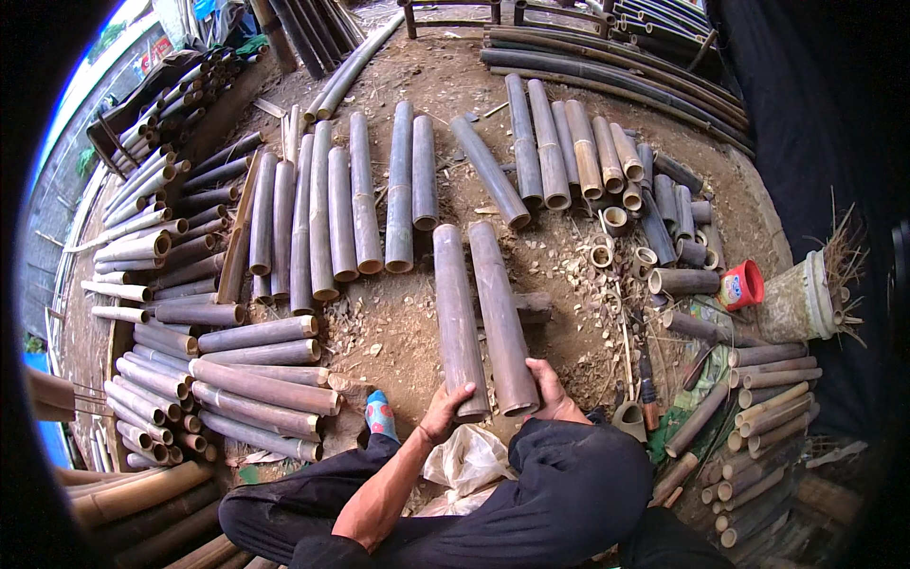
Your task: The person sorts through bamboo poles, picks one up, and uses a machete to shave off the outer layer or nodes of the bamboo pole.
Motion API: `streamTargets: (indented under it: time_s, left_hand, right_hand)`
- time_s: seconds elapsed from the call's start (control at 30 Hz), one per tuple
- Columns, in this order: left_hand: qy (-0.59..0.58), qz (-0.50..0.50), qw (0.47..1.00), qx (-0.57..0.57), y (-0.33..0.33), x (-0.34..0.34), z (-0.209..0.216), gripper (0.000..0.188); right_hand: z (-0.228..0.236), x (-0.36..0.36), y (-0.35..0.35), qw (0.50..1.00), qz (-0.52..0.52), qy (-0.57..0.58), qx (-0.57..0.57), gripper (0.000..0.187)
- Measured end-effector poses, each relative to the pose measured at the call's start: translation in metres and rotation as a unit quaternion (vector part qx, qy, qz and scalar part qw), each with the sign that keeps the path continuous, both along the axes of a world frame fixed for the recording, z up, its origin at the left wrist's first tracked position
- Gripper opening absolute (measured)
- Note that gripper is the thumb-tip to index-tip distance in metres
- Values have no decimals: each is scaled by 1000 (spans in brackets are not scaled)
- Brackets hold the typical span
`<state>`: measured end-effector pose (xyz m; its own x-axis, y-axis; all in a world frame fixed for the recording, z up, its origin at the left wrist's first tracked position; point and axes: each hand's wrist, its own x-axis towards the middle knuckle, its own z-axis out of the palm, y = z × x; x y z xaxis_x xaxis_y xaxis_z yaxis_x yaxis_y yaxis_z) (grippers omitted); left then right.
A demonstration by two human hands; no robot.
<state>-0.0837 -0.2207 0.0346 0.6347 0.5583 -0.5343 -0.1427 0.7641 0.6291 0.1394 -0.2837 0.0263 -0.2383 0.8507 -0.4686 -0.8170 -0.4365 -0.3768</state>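
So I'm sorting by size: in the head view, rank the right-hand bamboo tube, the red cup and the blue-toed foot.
1. Bamboo tube, held by right hand
2. Red cup and foot: alike; nearness makes it unsure.

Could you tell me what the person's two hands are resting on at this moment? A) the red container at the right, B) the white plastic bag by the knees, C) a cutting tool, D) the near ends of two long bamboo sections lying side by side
D: the left hand grips the near end of the left bamboo section, and the right hand rests at the end of the right bamboo section beside it.
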Motion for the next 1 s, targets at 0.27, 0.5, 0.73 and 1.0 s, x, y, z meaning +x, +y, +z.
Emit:
streamTargets:
  time_s: [0.27, 0.5, 0.73, 1.0]
  left_hand:
    - [-38, 51, 997, -48, -11, 12, -3, 57]
    - [-25, -17, 999, -33, -6, 8, 4, 62]
    - [-48, -19, 998, -44, 4, 15, 25, 60]
    - [-202, 44, 977, -60, 87, 47, 139, 64]
  right_hand:
    - [27, -18, -4, 996, -48, -63, -48, 62]
    - [21, -15, -9, 992, -21, -127, -10, 65]
    - [16, 10, 5, 989, 26, -139, 36, 61]
    - [136, 26, 90, 989, -31, -135, 57, 66]
